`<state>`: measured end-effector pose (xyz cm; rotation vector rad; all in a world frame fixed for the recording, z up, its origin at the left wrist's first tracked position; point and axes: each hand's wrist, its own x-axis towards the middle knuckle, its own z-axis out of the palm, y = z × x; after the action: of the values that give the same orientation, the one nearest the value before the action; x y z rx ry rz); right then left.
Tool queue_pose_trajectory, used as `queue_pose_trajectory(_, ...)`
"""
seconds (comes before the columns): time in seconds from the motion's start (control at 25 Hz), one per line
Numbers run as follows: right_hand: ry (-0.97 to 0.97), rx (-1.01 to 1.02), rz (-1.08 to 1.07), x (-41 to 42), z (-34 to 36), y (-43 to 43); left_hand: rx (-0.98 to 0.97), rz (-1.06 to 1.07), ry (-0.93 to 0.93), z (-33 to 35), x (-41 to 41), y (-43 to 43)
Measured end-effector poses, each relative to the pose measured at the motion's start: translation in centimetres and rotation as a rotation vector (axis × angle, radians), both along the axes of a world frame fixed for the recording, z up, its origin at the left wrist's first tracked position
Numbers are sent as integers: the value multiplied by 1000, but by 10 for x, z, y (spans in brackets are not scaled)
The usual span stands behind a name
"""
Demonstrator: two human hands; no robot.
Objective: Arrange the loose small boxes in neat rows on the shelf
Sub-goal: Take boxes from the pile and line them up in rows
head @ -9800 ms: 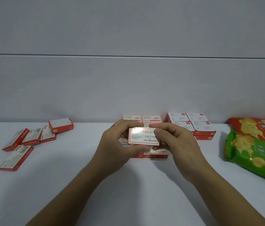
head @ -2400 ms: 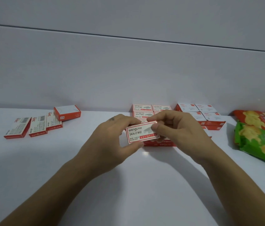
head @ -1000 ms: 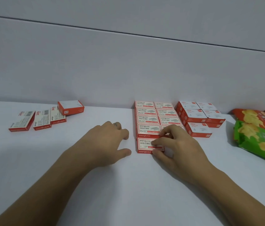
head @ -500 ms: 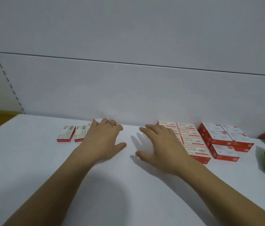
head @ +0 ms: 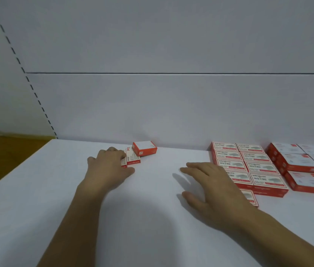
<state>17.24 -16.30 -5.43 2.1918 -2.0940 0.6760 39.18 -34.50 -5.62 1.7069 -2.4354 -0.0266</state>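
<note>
On the white shelf [head: 152, 218], red-and-white small boxes lie in two neat rows [head: 248, 166] against the back wall at the right. One more box [head: 249, 197] lies at the front of the left row, partly behind my right wrist. My right hand [head: 210, 187] is spread open just left of these rows and holds nothing. At the left my left hand [head: 109, 168] lies over the loose boxes, its fingers covering most of them. One loose flat box [head: 133, 158] shows beside its fingertips, and a thicker box [head: 144, 148] sits behind that.
A group of thicker red boxes [head: 298, 162] stands right of the rows. The shelf's left edge [head: 17, 170] drops off to a brown surface [head: 3, 151]. A white back wall [head: 152, 112] closes the shelf behind.
After setting a box at the front of the left row, both hands moved left. In the last half second my left hand has come down onto the loose boxes.
</note>
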Motion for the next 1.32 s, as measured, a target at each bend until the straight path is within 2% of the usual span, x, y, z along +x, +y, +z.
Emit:
queue_pose_trajectory(0.2, -6, -1, 16, 1, 1, 3, 26, 42, -1, 4, -1, -2)
queue_pose_trajectory(0.48, 17, -12, 20, -6, 1, 2, 108, -61, -19, 13, 9, 6)
queue_pose_trajectory(0.56, 13, -10, 18, -7, 2, 2, 110, -79, 86, 18, 10, 11)
queue_pose_trajectory(0.68, 3, -15, 16, -7, 5, 3, 105, -154, 343, 27, 1, 26)
queue_pose_trajectory(0.8, -53, -36, 9, -6, 9, 3, 8, -315, 413, 33, -23, 47)
queue_pose_trajectory(0.92, -223, -17, -26, -2, 13, 2, -20, -489, 402, 31, -48, 68)
queue_pose_trajectory(1.04, -673, 9, -20, 3, 21, 1, -78, -639, 466, 29, -61, 82)
queue_pose_trajectory(1.12, -873, 9, -15, 5, 25, 0, -146, -678, 508, 30, -63, 86)
queue_pose_trajectory(1.24, -1006, -32, -31, 5, 27, 0, -247, -714, 538, 30, -66, 90)
queue_pose_trajectory(1.32, -1027, -61, -35, 1, 26, 0, -250, -737, 544, 29, -69, 94)
